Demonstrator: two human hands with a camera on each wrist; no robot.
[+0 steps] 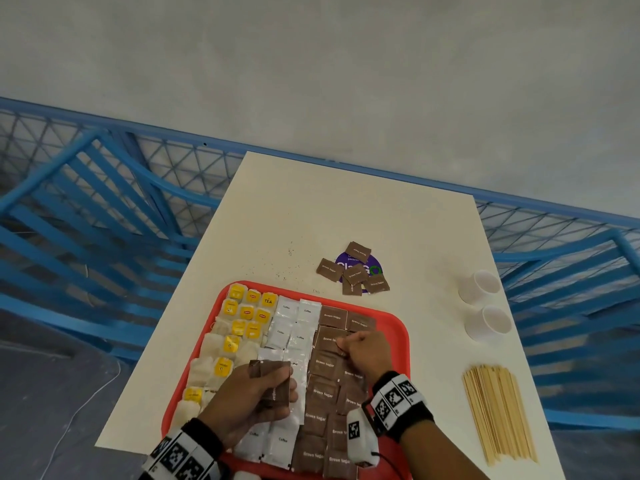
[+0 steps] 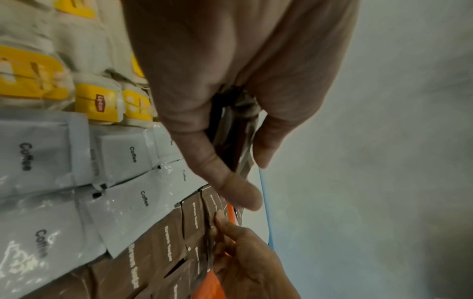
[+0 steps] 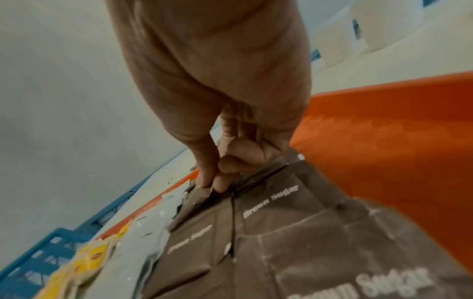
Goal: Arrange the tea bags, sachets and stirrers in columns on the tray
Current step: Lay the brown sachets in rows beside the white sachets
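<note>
Fingers of the right hand are pinching one brown sugar sachet into its column on the red tray, while the left hand is gripping spare sachets as supply.

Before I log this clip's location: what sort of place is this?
Probably a café or canteen seating area: a white table with blue slatted chairs, a red serving tray and paper cups.

Left hand curled, thumb clamped over its fingers; right hand knuckles-up, thumb and forefinger pinched; both wrists banded.
</note>
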